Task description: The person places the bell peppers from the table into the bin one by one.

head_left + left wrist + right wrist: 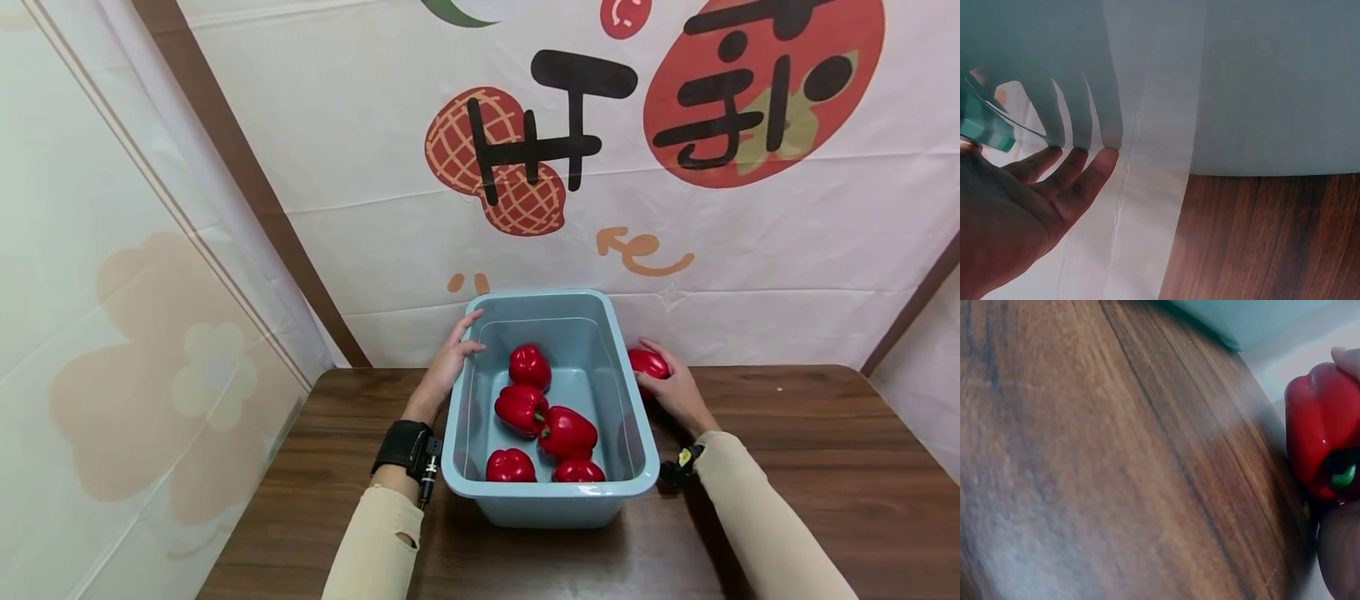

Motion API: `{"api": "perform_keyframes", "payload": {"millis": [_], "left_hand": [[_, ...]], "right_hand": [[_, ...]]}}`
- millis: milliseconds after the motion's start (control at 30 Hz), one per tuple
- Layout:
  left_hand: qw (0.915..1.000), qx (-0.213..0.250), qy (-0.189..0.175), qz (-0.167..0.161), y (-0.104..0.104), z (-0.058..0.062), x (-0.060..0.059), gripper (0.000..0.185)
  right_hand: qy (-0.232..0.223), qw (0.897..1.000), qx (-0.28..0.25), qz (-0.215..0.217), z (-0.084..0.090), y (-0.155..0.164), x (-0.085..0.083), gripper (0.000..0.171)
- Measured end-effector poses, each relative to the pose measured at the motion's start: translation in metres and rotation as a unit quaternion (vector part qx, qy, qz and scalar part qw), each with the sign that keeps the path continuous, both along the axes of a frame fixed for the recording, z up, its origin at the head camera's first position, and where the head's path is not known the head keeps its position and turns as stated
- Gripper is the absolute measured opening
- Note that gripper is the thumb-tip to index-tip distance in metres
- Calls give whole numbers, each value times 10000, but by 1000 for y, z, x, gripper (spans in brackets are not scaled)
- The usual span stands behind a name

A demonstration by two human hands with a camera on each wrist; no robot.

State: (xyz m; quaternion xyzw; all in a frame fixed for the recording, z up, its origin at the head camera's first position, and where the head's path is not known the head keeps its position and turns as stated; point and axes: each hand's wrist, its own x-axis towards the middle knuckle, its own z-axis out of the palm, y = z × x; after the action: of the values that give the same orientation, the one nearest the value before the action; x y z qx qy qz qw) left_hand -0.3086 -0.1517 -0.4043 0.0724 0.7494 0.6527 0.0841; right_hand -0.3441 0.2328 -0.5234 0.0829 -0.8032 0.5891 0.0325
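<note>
- Left hand (448, 364), left of centre in the head view: fingers nearly straight, laid flat against the outer wall of the pale blue tub (634, 433), thumb hooked on the rim; steadies rather than grips.
- Same left hand (1019, 206) in the lower left of the wrist view: fingertips (1105, 161) pressed to the tub wall (1260, 87), nothing held inside the palm.
- Between the hands, centre of the head view: tub standing upright on the brown wooden table (825, 467), its far end near the printed backdrop (360, 133).
- Inside the tub: five red peppers, one at the back (529, 365), two in the middle (521, 408) (567, 432), two against the near wall (510, 466) (577, 472).
- Right of the tub: right hand (675, 387) curled over a sixth red pepper (647, 363), low near the table and close beside the tub's outer right wall.
- Right edge of the right wrist view: the pepper (1319, 440) with green stem end (1342, 478) turned toward the camera, a fingertip (1349, 361) over its top, more of the hand below it; whether it rests on the table cannot be told.
- To do this step well, judging from the layout: hold the pepper by its broad body, not the stem; lift high enough to clear the rim; keep the left hand flat on the wall so the tub does not slide; set down in the open back right corner.
</note>
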Motion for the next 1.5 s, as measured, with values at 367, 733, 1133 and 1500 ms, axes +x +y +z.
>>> {"api": "perform_keyframes", "payload": {"millis": [367,733,1133,1500], "left_hand": [[9997,26,-248,-34,-2,4,-2,59],[9998,9,-211,-44,-1,5,0,60],[9994,-18,-313,-140,4,34,21,61],[9997,82,-217,-107,-1,7,2,60]], "right_hand": [[-165,9996,-159,-186,-1,-3,-1,62],[-129,9995,-201,-214,-1,-5,0,63],[-245,9981,-403,-398,3,-1,0,67],[-367,9985,-265,-299,17,6,8,72]]}}
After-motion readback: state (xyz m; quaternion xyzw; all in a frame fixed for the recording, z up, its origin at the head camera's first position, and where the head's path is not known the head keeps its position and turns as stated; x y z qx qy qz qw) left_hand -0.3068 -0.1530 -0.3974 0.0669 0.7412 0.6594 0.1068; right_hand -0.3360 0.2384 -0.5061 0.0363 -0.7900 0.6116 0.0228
